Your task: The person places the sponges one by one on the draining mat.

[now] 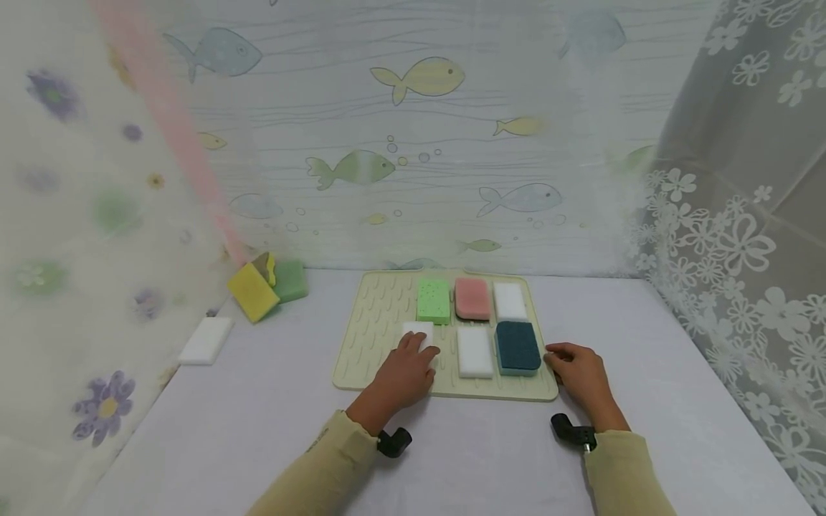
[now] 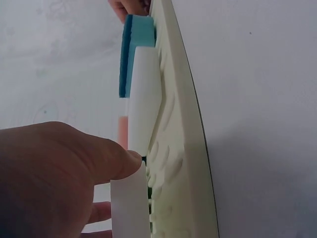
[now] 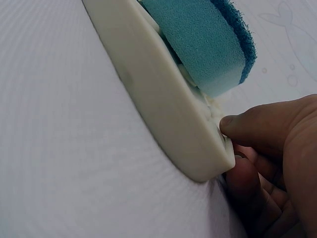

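One white sponge (image 1: 416, 327) gripped under the fingers of our left hand (image 1: 401, 376), a mat (image 1: 377, 308) whose edge our right hand (image 1: 582, 373) pinches, a blue sponge (image 1: 518, 348) just beside those pinching fingers.

Homelike corner, fish-print curtain (image 1: 439, 136)

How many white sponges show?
4: a white sponge partly hidden by the left grip, another to its right, another back right on the mat, another left on the table.
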Available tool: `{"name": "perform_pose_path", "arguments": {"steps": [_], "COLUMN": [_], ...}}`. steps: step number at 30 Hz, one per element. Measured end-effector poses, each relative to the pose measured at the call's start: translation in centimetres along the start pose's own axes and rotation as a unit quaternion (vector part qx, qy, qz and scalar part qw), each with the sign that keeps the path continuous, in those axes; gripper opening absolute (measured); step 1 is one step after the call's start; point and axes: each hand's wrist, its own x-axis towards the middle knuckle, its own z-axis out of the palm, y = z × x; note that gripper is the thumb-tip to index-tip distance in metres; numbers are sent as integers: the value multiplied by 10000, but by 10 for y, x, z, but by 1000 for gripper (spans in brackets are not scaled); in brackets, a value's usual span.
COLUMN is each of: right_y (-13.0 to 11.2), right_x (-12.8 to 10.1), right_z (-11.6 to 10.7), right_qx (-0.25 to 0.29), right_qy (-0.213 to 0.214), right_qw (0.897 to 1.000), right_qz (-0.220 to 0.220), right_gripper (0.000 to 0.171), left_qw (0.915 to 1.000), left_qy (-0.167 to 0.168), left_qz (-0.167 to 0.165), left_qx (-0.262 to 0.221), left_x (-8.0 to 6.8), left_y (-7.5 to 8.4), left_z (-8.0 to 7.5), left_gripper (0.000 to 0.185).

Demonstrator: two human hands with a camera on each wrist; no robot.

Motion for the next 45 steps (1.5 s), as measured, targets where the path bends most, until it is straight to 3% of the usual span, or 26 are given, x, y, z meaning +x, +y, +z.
{"name": "perform_pose_path", "arguments": {"steps": [19,38,45], "right_y": [-2,-1,2], "right_x": [2,1,2], "right_z": [1,2,1], "right_qx": [5,-39,-45], "right_qy": [-5,8,14], "right_qw": [10000,10000,10000], "right_qz": [-25,0,30], "right_gripper": [36,36,36], "left_qw": [9997,9995,9999], "left_qy": [-5,46,-40], "left_qz": [97,177,129], "left_qx": [224,270,-37], "left_x": [9,10,9], "left_y": [19,19,15], "left_z": [4,15,15], "left_gripper": [35,34,38]}}
